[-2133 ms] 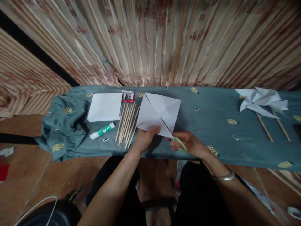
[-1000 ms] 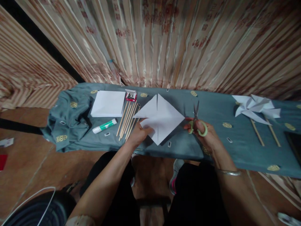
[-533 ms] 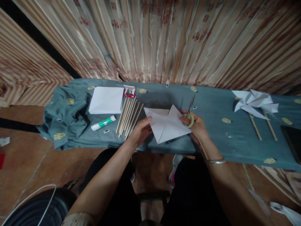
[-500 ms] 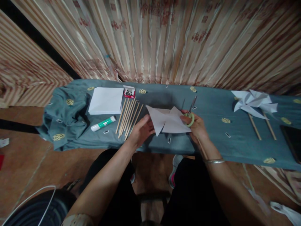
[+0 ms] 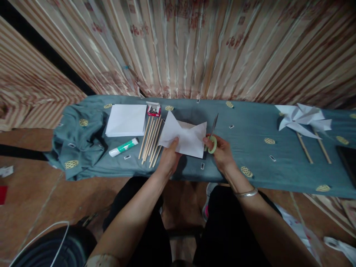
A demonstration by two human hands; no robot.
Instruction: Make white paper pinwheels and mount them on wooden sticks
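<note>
A white sheet of paper [image 5: 187,140] with a V-shaped gap along its far edge is held just above the cloth. My left hand [image 5: 168,157] grips its lower left part, thumb on top. In my right hand [image 5: 221,150] are scissors [image 5: 213,142] with pale green handles, their blades pointing up and away from me. The right thumb lies close by the paper's right edge; whether it touches is hard to tell. Wooden sticks [image 5: 149,139] lie beside my left hand, partly covered by the paper.
A stack of white paper [image 5: 126,120], a small red box of metal pins [image 5: 154,109] and a green-and-white glue stick [image 5: 123,147] lie on the left. Paper pinwheels [image 5: 302,120] on sticks are at right, near a dark flat object [image 5: 347,163]. A teal cloth [image 5: 250,129] covers the table.
The paper has moved left and turned, its cut gap now facing away from me. My left hand has closed on it, thumb on top. My right hand, still with the scissors, has shifted left.
</note>
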